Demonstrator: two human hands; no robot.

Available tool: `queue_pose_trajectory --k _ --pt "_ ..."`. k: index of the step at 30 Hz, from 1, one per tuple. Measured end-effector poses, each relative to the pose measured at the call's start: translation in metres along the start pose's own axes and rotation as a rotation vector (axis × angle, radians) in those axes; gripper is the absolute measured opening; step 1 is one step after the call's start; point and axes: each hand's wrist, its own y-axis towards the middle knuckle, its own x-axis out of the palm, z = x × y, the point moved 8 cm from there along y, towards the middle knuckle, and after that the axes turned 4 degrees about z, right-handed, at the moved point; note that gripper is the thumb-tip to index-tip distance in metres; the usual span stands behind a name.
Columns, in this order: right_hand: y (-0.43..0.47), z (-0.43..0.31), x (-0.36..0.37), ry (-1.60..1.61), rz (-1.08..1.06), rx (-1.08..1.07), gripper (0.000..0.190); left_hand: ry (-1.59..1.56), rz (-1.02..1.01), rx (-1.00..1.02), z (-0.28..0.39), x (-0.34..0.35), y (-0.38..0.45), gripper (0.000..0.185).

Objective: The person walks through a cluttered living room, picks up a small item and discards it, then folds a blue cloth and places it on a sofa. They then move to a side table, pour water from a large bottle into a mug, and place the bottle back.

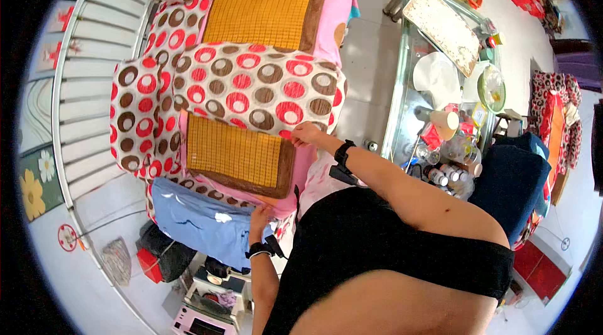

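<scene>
Before me is an armchair whose cover has red and brown circles. My right hand (pixel 306 134) is at the front of its patterned armrest (pixel 256 87), fingers bent together at the lower edge of the fabric beside the seat. A yellow-brown slatted seat mat (pixel 235 153) with a brown border lies on a pink seat cloth (pixel 301 172). My left hand (pixel 260 217) touches the near front corner of that pink cloth, beside a light blue cloth (pixel 202 217) draped over the nearer armrest. Its fingertips are partly hidden, so its grip is unclear. Each wrist wears a black band.
A second seat with a larger mat (pixel 264 0) adjoins at the top. To the right, a glass table (pixel 393 113) holds a tray (pixel 443 28), a green basket (pixel 491 87), cups and bottles. White railing (pixel 59 99) runs along the left. A pink appliance (pixel 202 321) stands below.
</scene>
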Motion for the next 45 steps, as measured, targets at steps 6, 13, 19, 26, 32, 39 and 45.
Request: queue_pose_trajectory --k 6,13,19,26,32,39,45 --pt "0.01 -0.005 -0.118 0.162 0.501 0.033 0.021 -0.12 0.086 0.211 0.129 0.003 0.03 0.024" --pt "0.012 0.025 -0.17 0.127 0.548 0.204 0.049 0.107 0.188 0.384 0.171 0.017 0.041 0.025" --pt "0.063 0.027 -0.166 -0.224 0.54 -0.057 0.029 -0.13 0.09 0.106 0.109 0.013 0.022 0.028" --pt "-0.022 0.041 -0.037 -0.333 -0.193 0.324 0.026 -0.185 0.145 -0.001 0.073 0.028 0.05 0.06" --pt "-0.087 0.022 0.089 -0.557 -0.496 0.265 0.029 -0.205 0.591 -0.104 0.03 -0.027 0.053 0.052" --pt "-0.111 0.051 0.148 -0.808 -0.733 0.449 0.035 -0.228 1.065 0.37 0.024 -0.09 -0.035 0.025" --pt "-0.081 0.065 0.205 -1.252 -1.092 -0.249 0.024 -0.549 1.402 0.001 -0.084 -0.086 -0.12 0.029"
